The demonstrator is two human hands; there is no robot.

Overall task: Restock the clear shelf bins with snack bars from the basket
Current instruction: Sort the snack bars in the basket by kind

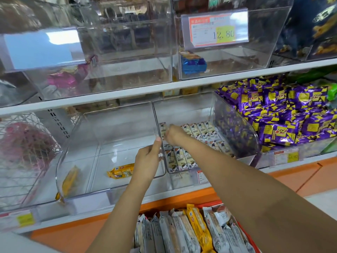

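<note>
White snack bars [182, 157] half-fill right bin [182, 110]; right hand [173, 136] pinches one, left hand [147, 159] grip unclear; basket [245, 234] packed, left bin [118, 143] near-empty

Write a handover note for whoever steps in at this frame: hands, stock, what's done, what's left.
Left hand: grips the left wall of the right bin, thumb up along it.
Right hand: inside that bin, fingers curled on a white bar at the back left corner.
Stock: white bars lie in rows on the right bin's floor. The left bin holds only a couple of yellow bars. The basket below the shelf is packed with more bars.
Done: right bin partly filled.
Left: seat this bar, top up the right bin, then stock the left bin.
</note>
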